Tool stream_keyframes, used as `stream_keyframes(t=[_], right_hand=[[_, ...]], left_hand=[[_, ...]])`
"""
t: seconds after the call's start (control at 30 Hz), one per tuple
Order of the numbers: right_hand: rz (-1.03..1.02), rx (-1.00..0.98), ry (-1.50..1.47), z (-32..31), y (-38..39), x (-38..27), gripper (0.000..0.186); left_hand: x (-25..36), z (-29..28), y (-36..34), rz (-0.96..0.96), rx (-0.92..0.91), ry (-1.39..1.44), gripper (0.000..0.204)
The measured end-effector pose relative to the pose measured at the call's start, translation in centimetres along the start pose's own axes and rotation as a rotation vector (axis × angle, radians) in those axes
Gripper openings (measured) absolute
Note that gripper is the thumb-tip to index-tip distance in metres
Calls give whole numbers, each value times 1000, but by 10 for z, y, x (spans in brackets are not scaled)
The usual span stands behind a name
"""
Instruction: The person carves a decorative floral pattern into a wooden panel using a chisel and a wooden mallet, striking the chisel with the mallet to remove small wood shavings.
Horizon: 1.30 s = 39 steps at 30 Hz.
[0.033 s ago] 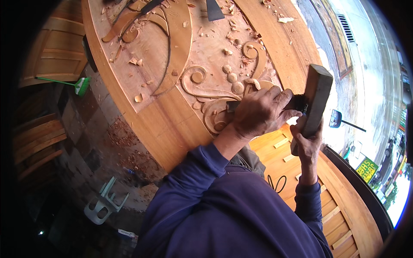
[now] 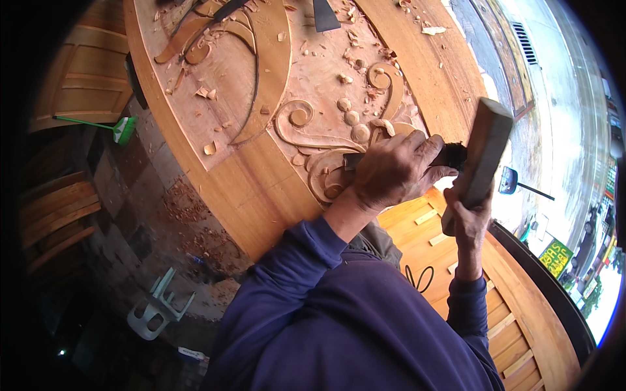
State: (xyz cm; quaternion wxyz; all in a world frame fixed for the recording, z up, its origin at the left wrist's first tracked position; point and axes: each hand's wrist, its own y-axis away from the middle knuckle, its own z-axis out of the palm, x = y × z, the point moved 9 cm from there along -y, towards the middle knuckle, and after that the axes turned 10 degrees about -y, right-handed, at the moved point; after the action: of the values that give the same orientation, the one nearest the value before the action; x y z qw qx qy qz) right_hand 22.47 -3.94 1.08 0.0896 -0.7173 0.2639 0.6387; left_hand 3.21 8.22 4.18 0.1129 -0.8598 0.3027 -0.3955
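Note:
My left hand is wrapped round a chisel with a dark handle, its metal blade lying at the carved scrollwork of a wooden panel. My right hand grips a long squared wooden mallet, held upright beside the chisel's handle end, slightly to its right. Wood shavings and carved curls and beads lie about the panel. The chisel's cutting edge is too hidden to make out clearly.
Dark metal tools lie at the panel's far end. Below right is a slatted wooden piece with a black cord. At left are a panelled door, green broom, stacked wood and plastic chair; a bright street runs along the right.
The mallet in my right hand has shifted a little to the right, away from the chisel's handle end. My left hand stays in place.

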Motion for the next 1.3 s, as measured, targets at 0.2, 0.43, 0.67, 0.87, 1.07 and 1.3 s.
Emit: stream_keyframes(t=[0.2, 0.43, 0.67, 0.87, 1.07, 1.3], right_hand=[[-34, -56, 231, 8, -8, -5, 75], [12, -9, 129, 9, -21, -17, 83], [87, 60, -29, 7, -29, -13, 77], [-3, -204, 126, 24, -12, -3, 86], [102, 111, -158, -28, 0, 19, 87], [63, 215, -28, -43, 11, 8, 71]], left_hand=[[-1, 0, -2, -22, -10, 6, 50], [-6, -9, -4, -53, 51, 3, 50], [-8, -19, -7, -58, 139, -25, 48], [11, -30, 16, -73, -53, -122, 49], [29, 1, 8, 68, -30, -43, 52], [27, 23, 7, 140, -104, -35, 49]])
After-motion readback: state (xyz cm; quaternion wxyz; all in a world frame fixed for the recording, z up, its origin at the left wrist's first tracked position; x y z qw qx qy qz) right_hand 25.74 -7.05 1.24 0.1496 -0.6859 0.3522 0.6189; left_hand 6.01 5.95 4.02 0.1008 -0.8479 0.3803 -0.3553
